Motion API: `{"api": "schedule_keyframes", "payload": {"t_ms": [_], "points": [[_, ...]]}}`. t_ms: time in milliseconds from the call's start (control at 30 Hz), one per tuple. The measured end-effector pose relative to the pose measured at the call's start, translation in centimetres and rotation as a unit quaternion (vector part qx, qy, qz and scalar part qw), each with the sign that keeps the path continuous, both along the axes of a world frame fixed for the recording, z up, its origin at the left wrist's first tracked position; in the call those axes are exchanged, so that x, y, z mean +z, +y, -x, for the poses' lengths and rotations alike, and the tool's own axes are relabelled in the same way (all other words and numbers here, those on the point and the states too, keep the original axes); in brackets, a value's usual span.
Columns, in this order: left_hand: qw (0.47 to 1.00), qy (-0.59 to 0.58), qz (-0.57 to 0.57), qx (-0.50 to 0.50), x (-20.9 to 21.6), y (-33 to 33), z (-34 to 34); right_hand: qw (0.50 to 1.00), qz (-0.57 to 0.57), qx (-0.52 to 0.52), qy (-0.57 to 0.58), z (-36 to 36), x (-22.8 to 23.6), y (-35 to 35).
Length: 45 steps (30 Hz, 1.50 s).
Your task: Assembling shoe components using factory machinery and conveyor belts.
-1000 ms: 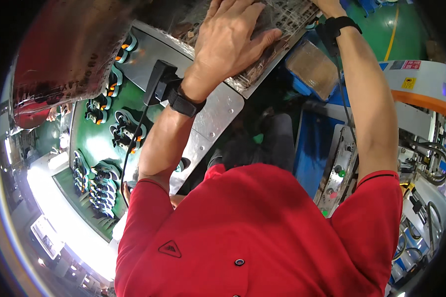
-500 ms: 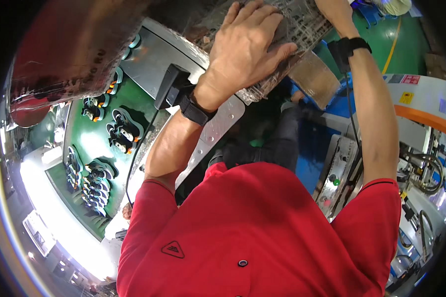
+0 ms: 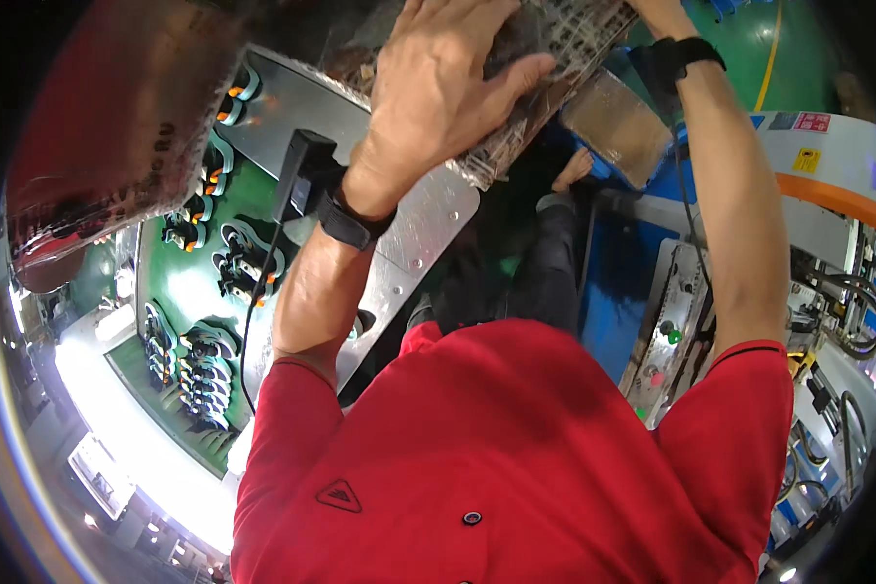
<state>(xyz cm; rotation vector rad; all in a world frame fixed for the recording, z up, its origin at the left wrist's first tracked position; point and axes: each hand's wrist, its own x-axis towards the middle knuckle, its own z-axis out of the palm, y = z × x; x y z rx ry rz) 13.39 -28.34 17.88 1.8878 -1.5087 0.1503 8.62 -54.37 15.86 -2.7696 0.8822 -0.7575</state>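
My left hand [image 3: 440, 80] lies flat with its fingers spread on a film-wrapped, patterned surface [image 3: 582, 37] at the top of the view. Clear crinkled film covers that surface, and its near edge looks ragged. I cannot make out what is under the wrapping. At the surface's far right, my right hand [image 3: 660, 16] is cut off by the upper edge, so its fingers are hidden. Each wrist wears a black strap with a small dark block and a cable.
A metal bench [image 3: 423, 219] runs below my left arm. Several shoes [image 3: 248, 258] stand on a green surface to the left. A dark red printed plastic sheet [image 3: 117, 136] hangs upper left. On the right are a brown-topped block [image 3: 615, 127], a button panel [image 3: 664, 341] and a white-orange machine [image 3: 827, 161].
My left hand has slid a little left and away from me, still flat and spread. My right hand has moved farther out past the upper edge. The whole view has shifted slightly.
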Motion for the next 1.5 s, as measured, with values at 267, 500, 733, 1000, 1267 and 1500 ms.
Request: {"api": "schedule_keyframes", "payload": {"t_ms": [267,500,733,1000,1267,1500], "points": [[1.0,0.011,0.025,-0.014,-0.1,-0.2,-0.1,1.0,-0.009,0.004,0.007,0.4,0.5,-0.4],[0.999,0.033,-0.022,0.027,0.9,-0.1,1.2,0.999,-0.03,0.0,0.009,0.7,0.4,-0.1],[0.999,0.032,-0.019,0.023,0.9,-0.5,1.2,0.998,-0.013,0.057,-0.019,0.4,0.3,-0.7],[0.997,0.067,-0.01,0.034,1.3,-0.9,1.7,0.998,-0.044,0.039,-0.03,1.6,1.6,0.5],[0.995,0.082,-0.027,0.058,1.9,-0.6,1.6,0.999,-0.037,0.019,-0.016,0.8,1.0,0.5],[0.997,0.063,-0.006,0.044,1.3,-1.3,1.2,0.999,-0.023,0.022,-0.005,0.8,0.9,-0.3]]}}
